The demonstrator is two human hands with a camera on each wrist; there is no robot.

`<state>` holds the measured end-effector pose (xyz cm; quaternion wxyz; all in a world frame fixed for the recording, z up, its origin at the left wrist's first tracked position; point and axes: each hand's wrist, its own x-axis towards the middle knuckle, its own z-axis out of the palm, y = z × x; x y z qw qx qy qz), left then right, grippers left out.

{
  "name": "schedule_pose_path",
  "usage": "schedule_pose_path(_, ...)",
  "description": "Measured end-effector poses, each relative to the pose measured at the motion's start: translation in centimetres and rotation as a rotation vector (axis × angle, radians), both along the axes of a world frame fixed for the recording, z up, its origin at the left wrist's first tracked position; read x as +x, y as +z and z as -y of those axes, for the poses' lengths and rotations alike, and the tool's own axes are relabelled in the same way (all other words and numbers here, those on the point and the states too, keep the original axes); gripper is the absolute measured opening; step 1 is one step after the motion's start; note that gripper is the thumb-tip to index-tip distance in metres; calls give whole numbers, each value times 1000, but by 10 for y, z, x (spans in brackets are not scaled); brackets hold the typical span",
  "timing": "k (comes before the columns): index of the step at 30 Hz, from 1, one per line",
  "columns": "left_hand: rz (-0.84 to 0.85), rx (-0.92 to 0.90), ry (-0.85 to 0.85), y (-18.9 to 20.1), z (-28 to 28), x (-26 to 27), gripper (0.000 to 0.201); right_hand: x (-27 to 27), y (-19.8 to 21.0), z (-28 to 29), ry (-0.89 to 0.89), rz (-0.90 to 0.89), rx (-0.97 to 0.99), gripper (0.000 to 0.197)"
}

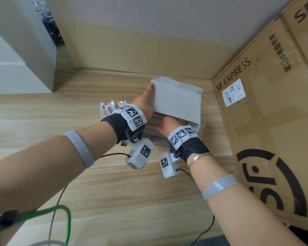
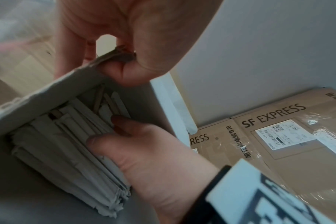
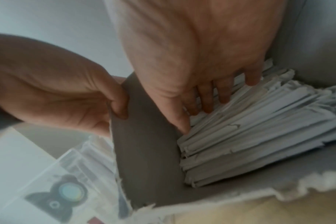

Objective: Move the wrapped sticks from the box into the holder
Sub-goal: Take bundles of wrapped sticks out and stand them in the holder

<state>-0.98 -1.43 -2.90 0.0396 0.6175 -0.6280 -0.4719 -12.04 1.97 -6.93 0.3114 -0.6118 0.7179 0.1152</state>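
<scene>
A grey cardboard box stands open on the wooden surface, packed with white paper-wrapped sticks. My left hand pinches the box's raised flap edge between thumb and fingers. My right hand is inside the box. Its fingers lie over the top of the sticks and its thumb digs in beside the bundle, gripping a bunch. A clear holder with several wrapped sticks in it stands just left of the box, partly hidden behind my left wrist. In the right wrist view the holder shows a cat sticker.
A large brown SF Express carton stands close on the right. A white cabinet fills the far left and a wall runs behind the box. Green and black cables trail over the near wood surface.
</scene>
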Motion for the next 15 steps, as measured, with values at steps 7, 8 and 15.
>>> schedule_pose_path(7,-48,16,33,5,-4,5,89,-1,-14,-2,144,-137,48,50)
schedule_pose_path(8,-55,16,43,5,-4,6,90,-2,-20,-3,171,-155,48,50)
schedule_pose_path(15,-47,50,94,9,-4,5,91,0,-11,4,30,-48,55,51)
